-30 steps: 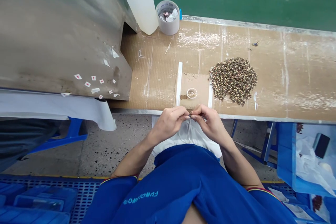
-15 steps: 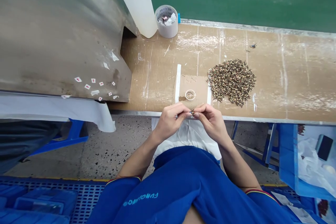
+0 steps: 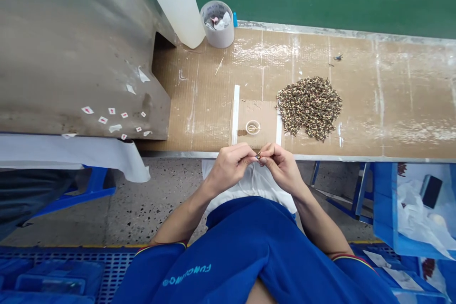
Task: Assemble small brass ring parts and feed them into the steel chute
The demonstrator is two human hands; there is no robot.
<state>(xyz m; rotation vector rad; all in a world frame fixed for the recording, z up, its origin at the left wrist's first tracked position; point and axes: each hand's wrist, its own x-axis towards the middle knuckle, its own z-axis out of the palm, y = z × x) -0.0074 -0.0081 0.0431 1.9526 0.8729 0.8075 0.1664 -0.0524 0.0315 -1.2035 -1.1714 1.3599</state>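
Note:
My left hand (image 3: 231,167) and my right hand (image 3: 282,167) meet at the table's front edge, fingertips pinched together. Between them is a tiny dark part with a yellowish bit (image 3: 258,155); the fingers cover most of it, and its kind is unclear. Just beyond the hands sits a small, shallow clear cup (image 3: 248,132) with a thin pale curl inside. It stands on a cardboard patch (image 3: 261,109) edged with white strips. Right of the patch lies a heap of small dark and cream parts (image 3: 309,107), of the same size range as the held one.
A whitish plastic bottle (image 3: 174,4) and a round tub (image 3: 219,38) with scraps stand at the back left. A metal housing (image 3: 89,57) with stickers fills the left. Blue crates (image 3: 384,209) are at the lower right. A small dark piece (image 3: 338,57) lies behind the heap.
The camera view has shifted slightly, so the table's contents appear a little further left. Both hands stay together at the edge, with the fingertips closer around the tiny part.

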